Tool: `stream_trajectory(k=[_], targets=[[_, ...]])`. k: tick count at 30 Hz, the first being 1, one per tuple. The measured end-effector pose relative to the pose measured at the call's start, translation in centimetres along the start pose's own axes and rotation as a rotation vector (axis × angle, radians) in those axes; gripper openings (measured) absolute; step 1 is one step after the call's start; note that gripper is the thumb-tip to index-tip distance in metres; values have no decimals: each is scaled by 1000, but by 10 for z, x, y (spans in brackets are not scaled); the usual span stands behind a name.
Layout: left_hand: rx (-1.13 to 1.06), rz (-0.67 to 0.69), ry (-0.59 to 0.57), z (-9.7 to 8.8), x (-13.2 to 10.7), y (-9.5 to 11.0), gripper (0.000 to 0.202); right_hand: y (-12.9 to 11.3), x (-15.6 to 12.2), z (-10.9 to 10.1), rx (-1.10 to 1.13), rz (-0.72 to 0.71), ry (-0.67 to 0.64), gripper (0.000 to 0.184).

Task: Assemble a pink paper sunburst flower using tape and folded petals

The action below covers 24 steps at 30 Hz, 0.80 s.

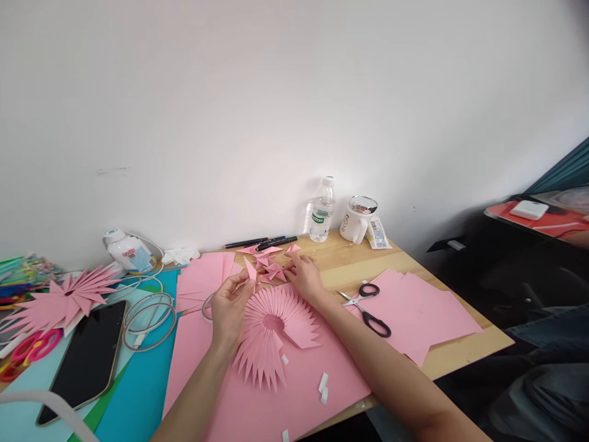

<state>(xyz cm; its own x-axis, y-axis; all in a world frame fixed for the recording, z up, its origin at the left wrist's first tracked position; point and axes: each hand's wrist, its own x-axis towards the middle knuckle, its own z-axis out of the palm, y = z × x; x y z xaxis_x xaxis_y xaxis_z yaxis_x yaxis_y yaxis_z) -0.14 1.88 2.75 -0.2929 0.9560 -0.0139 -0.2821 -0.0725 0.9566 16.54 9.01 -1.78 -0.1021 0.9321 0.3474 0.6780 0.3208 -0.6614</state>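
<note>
Adding on seems the step, needing careful fitting. By the round pink paper fan (294, 308), left hand (231, 302) pinches a pointed pink paper piece (250, 270); can't tell if right hand (304, 277) behind it grips.

Phone (87, 356) left of the paper ring (262, 353) — scissors (354, 301) right, water bottle (321, 219) and mug (353, 227) behind.

- The left hand (231, 304) covers a bit of the pink paper ring (300, 313).
- It's hard to tell if the right hand (304, 275) pinches a little pink piece (293, 248).
- Words on the white bottle (131, 250) are too small.
- The white tube (37, 396) gets cut off bottom left.
</note>
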Motion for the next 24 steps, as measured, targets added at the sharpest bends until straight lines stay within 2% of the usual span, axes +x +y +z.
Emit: stream_trajectory(k=[7,12,16,20,22,24], targets=[[14,57,25,2,-1,5,38,7,3,-1,72,-75,46,44],[39,63,27,1,-1,3,38,9,4,-1,264,-153,123,44],[70,59,-13,0,0,1,38,6,4,-6,353,-126,254,40],[137,87,-63,1,-2,2,34,4,4,-13,422,-104,356,49],[158,120,-69,2,-4,4,34,1,4,-16,487,-87,367,49],[186,144,-89,2,-6,7,33,-4,3,-18,599,-55,316,51]])
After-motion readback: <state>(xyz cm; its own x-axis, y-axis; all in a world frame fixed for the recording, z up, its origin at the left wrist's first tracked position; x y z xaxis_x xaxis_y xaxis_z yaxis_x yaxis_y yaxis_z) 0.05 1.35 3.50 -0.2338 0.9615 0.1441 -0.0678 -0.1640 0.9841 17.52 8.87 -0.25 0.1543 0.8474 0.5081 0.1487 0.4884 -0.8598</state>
